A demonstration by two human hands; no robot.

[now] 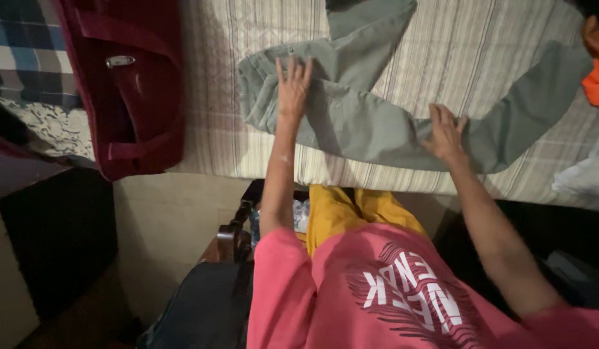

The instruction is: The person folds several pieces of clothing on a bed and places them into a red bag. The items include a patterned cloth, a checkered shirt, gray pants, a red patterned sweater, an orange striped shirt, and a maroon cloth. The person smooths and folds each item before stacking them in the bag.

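Observation:
A pair of grey-green trousers (370, 123) lies spread on a striped bedspread (209, 97), its legs running off to the right and upward. My left hand (293, 87) rests flat with fingers apart on the waist end of the trousers. My right hand (445, 132) presses flat on a trouser leg near the bed's front edge. Neither hand grips the cloth. Both arms reach out from my pink printed shirt (390, 291).
A dark red bag (128, 84) with straps lies on the bed at the left, beside a checked blanket (24, 52). At the right edge are an orange item (597, 87) and pale cloth (587, 178). A dark bag (202, 310) stands on the floor below.

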